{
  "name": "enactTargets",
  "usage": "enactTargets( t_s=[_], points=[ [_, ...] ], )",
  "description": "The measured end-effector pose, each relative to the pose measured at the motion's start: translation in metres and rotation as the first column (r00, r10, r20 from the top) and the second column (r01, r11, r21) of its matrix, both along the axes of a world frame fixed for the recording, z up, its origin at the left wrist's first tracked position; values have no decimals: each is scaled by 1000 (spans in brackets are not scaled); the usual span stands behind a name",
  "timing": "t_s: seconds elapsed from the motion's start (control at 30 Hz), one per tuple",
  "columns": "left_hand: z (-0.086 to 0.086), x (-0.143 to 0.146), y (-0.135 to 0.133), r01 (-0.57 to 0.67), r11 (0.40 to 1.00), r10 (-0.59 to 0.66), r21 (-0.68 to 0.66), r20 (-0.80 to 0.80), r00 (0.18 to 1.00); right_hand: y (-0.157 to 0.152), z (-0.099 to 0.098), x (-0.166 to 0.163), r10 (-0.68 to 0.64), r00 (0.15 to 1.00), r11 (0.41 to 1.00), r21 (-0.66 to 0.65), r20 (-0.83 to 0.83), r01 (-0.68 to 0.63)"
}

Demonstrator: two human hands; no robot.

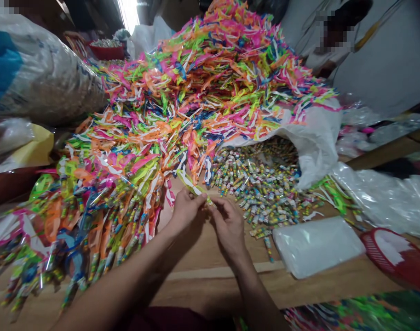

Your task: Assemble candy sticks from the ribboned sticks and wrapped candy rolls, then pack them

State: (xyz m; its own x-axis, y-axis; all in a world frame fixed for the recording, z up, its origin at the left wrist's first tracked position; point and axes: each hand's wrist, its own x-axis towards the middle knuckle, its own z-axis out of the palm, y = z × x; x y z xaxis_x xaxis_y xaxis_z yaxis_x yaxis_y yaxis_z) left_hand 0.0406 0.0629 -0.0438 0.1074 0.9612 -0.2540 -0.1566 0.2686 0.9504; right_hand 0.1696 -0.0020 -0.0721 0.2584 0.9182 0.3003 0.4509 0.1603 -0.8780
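My left hand [186, 209] is closed in a pinch on a slim yellow-and-white plastic piece [191, 183] that points up and away from me. My right hand [229, 221] meets it at the near end of the piece, its thumb and fingers closed around a small yellowish bit [210, 201]; whether this is a separate tube is hard to make out. Just beyond both hands rises a big heap of bright plastic pieces [196, 82]. Many small printed tubes [261, 184] spill out to the right of my hands.
Bagged pieces with tubes [102, 230] cover the table's left. A white sack [320, 138] lies open behind the loose tubes. At right are a stack of clear bags [318, 246] and a red basket [378, 250]. A large filled sack [54, 73] stands back left; another person sits back right.
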Motion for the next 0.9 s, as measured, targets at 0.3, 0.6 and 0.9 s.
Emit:
enactTargets(
  t_s=[0.3,0.6,0.9],
  points=[
    [-3,1,0,-64,998,65,13,-115,991,1,-3,-1,48,998,998,-32,-51,-49],
    [5,-6,-1,181,982,-183,51,37,982,5,-6,-3,-6,920,990,-133,-393,-50],
    [102,-96,8,183,977,-125,106,-407,905,-4,30,-2,215,945,967,-79,-246,-240]
  ],
)
